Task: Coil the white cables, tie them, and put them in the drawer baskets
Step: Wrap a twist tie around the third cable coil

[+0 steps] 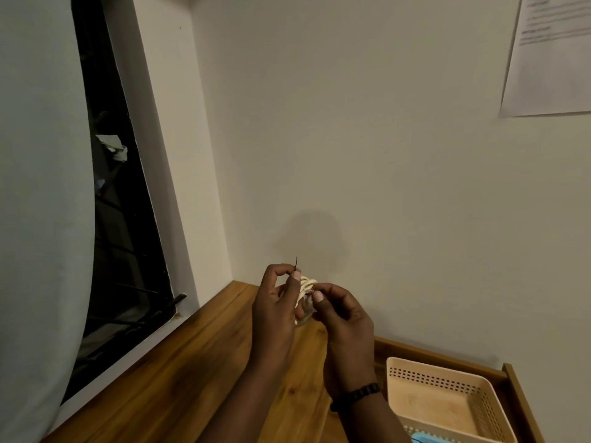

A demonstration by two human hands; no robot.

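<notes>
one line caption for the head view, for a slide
Both hands, left hand and right hand, tie a thin dark tie round a coiled white cable above the wooden top, beige basket nearby.

— What sort of place is this?
— A plain room in a home or small office. A wooden desktop [179, 372] meets bare cream walls [367, 139] in a corner.
— What else shows it?
— A dark window [121, 219] with a pale curtain [38, 219], a printed sheet [553, 52] stuck on the wall, and an open wooden drawer [521, 398] holding a beige plastic basket [447, 398].
</notes>
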